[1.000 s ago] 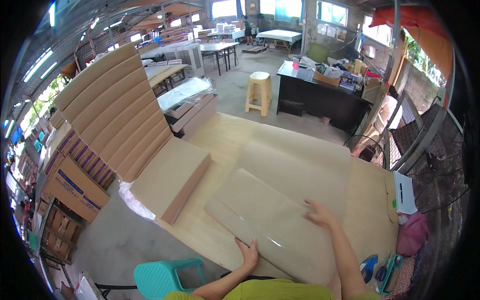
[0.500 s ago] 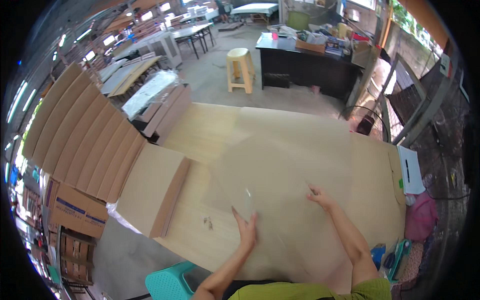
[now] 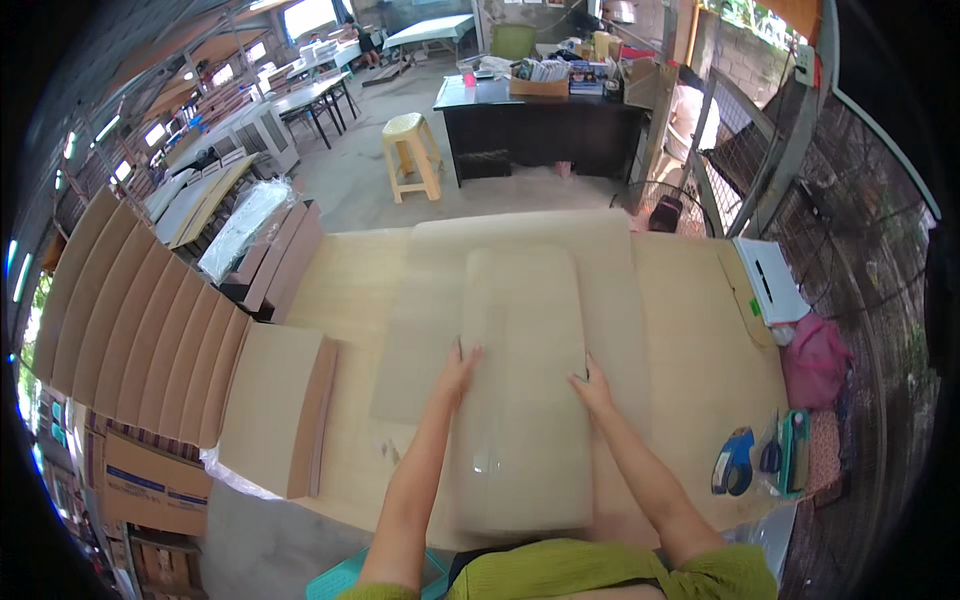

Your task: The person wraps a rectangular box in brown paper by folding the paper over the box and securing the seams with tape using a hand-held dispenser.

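A long clear plastic sheet (image 3: pixel 522 380) lies lengthwise on a large brown cardboard sheet (image 3: pixel 620 290) on the wooden table (image 3: pixel 350 290). My left hand (image 3: pixel 457 372) rests flat on the plastic's left edge. My right hand (image 3: pixel 594 388) presses on its right edge. Both hands lie flat with fingers together, holding nothing.
A stack of cardboard pieces (image 3: pixel 275 405) sits at the table's left, beside leaning cardboard sheets (image 3: pixel 130 320). Blue tape dispensers (image 3: pixel 760 458), a pink bag (image 3: pixel 815 360) and a white box (image 3: pixel 768 280) lie at the right. A yellow stool (image 3: pixel 415 152) and black desk (image 3: pixel 540 125) stand beyond.
The plastic sheet has turned from lying aslant to lying straight along the cardboard in front of me. Both hands have moved onto its two side edges.
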Available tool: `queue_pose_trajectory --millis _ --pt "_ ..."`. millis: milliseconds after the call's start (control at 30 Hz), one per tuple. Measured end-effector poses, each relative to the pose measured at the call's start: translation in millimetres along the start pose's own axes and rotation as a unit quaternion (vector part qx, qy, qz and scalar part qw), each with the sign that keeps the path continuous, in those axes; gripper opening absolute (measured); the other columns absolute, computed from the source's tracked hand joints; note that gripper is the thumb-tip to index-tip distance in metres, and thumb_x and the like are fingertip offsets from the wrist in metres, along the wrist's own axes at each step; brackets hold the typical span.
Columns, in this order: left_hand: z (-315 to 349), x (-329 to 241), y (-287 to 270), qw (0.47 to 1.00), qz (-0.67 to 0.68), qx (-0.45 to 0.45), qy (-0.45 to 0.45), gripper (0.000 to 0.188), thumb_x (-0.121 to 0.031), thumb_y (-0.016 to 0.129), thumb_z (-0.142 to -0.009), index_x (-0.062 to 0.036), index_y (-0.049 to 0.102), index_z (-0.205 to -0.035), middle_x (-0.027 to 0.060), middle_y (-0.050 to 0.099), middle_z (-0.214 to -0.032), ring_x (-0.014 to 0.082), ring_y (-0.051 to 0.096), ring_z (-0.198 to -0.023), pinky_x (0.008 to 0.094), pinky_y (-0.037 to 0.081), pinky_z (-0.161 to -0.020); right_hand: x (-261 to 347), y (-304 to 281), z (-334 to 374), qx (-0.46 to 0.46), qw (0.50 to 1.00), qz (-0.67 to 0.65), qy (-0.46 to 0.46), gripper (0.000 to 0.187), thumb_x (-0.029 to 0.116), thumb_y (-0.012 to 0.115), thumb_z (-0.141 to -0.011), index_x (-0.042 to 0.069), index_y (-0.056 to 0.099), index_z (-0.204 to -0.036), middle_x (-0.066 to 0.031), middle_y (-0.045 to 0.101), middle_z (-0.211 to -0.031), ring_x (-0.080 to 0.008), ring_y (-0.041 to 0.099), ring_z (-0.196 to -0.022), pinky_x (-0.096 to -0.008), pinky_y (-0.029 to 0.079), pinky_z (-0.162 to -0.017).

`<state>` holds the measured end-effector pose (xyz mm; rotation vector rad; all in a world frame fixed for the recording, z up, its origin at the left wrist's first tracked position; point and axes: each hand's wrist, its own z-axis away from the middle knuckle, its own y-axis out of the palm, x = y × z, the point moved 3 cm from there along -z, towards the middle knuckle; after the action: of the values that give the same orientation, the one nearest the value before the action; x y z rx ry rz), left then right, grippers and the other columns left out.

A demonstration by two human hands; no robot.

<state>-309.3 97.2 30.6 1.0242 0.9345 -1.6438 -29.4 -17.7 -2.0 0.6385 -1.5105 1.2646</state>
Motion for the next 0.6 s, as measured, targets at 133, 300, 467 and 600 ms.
queue_pose_trajectory --millis 133,300,467,600 --pt "135 36 14 0.961 -0.195 -0.05 0.19 0.074 -0.043 0.067 -0.089 -0.0054 0.04 -0.147 0.0239 0.033 -0.154 0.0341 0.03 -0.144 0.0447 0.03 -0.115 -21 -12 66 0.067 0.99 0.126 -0.012 0.078 0.02 0.066 -0.089 0.0 0.024 -0.152 -0.0253 0.044 -0.144 -0.0389 0.043 -0.134 -0.0417 0.037 -0.11" --pt "304 59 54 0.932 -0.128 0.325 0.096 0.051 -0.037 0.061 -0.095 -0.0014 0.058 -0.131 0.021 0.049 -0.142 0.0376 0.052 -0.127 0.0428 0.039 -0.108 13 -46 88 0.111 0.949 0.239 -0.172 0.078 0.018 0.061 -0.089 0.001 0.021 -0.153 -0.0239 0.031 -0.154 -0.0409 0.031 -0.142 -0.0416 0.031 -0.115" --pt "335 130 107 0.836 -0.429 0.282 0.196 0.067 -0.047 0.054 -0.096 -0.0009 0.041 -0.143 0.0312 0.059 -0.118 0.044 0.056 -0.114 0.0492 0.046 -0.097 38 -28 94 0.208 0.755 0.5 -0.369 0.082 0.014 0.063 -0.082 0.006 0.024 -0.153 -0.0166 0.026 -0.159 -0.0354 0.029 -0.145 -0.0528 0.029 -0.116" --pt "319 128 146 0.784 -0.528 0.295 0.14 0.083 -0.06 0.054 -0.091 -0.0012 0.035 -0.146 0.0339 0.053 -0.126 0.0473 0.055 -0.113 0.0515 0.048 -0.09 22 -29 103 0.257 0.67 0.576 -0.393 0.087 0.012 0.064 -0.081 0.01 0.018 -0.155 -0.0105 0.019 -0.162 -0.0307 0.023 -0.148 -0.0586 0.023 -0.117"
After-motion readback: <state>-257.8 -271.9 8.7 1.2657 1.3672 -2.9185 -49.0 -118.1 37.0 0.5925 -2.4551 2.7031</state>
